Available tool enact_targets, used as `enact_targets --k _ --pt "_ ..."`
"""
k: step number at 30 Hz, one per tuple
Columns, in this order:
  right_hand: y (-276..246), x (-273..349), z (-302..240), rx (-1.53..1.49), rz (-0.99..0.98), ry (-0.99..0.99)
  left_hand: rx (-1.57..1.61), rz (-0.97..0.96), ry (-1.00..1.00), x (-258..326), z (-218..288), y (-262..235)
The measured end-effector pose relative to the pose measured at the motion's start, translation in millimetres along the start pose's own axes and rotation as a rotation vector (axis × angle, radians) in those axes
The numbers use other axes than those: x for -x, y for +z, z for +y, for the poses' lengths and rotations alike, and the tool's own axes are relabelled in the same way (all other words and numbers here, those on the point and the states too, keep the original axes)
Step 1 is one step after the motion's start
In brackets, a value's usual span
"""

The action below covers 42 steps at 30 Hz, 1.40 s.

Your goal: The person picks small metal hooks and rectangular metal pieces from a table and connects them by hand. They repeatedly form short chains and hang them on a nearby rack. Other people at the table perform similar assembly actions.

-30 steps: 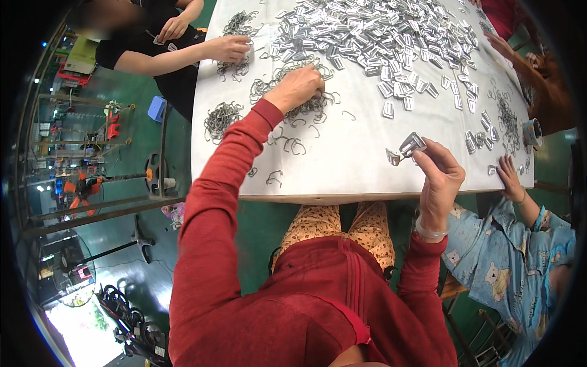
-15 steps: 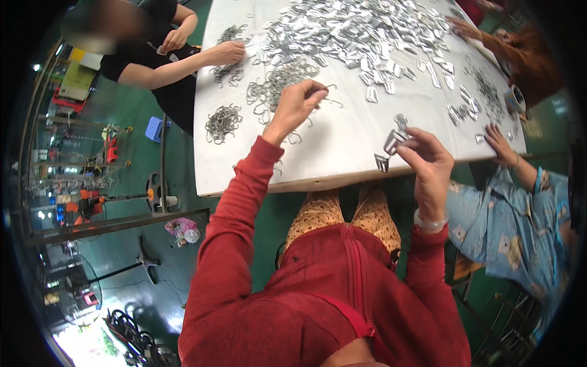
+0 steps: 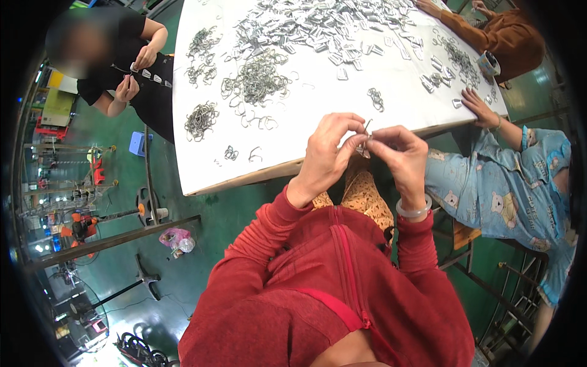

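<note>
Both hands meet just beyond the table's front edge. My left hand [image 3: 329, 150] pinches a thin bent wire hook [image 3: 367, 125], whose tip sticks up between the fingers. In my right hand [image 3: 400, 158] is a small silver metal clip [image 3: 363, 152], partly covered by the fingertips. Wire and clip are close together; whether they are joined I cannot tell. Beyond my hands, on the white tabletop [image 3: 324, 98], lies a little cluster of linked metal pieces [image 3: 376, 99]. To the left is a heap of bent wire hooks [image 3: 260, 79].
A broad pile of silver clips [image 3: 324, 27] covers the far tabletop. Smaller wire heaps [image 3: 202, 120] lie at the left. One co-worker in black [image 3: 137, 67] handles clips at the left; other people's hands [image 3: 480, 110] rest on the right side, near a tape roll [image 3: 488, 63].
My left hand has come back from the wire heap toward me and right, meeting my right hand, which moved left. The view has shifted. The co-worker at left has drawn a hand off the table.
</note>
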State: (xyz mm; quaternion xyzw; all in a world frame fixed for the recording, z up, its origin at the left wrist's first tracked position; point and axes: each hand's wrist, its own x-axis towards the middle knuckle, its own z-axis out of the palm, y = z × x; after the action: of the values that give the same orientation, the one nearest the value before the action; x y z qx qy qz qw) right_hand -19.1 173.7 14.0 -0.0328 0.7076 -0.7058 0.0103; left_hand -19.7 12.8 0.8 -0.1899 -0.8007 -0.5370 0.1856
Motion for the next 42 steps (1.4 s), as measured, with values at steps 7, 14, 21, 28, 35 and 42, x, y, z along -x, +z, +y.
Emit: enact_targets --k 7,14,21,28,35,42 --pt "-25 -50 1 0.239 -0.125 -0.032 0.542 -0.077 -0.291 20 -10 1" --pt "17 -194 138 0.811 -0.309 -0.604 0.430 -0.073 -0.269 38 -7 -6" --pt "38 -183 110 0.295 -0.096 -0.212 0.394 -0.059 -0.273 45 -12 -8" --pt "6 -81 44 -0.311 -0.167 0.154 0.310 -0.062 -0.309 29 -22 0" --pt "2 -39 3 0.066 -0.158 0.026 0.175 -0.112 -0.223 26 -24 0" --pt "7 -27 -2 -0.023 -0.065 -0.028 0.038 -0.092 -0.076 30 -25 -6"
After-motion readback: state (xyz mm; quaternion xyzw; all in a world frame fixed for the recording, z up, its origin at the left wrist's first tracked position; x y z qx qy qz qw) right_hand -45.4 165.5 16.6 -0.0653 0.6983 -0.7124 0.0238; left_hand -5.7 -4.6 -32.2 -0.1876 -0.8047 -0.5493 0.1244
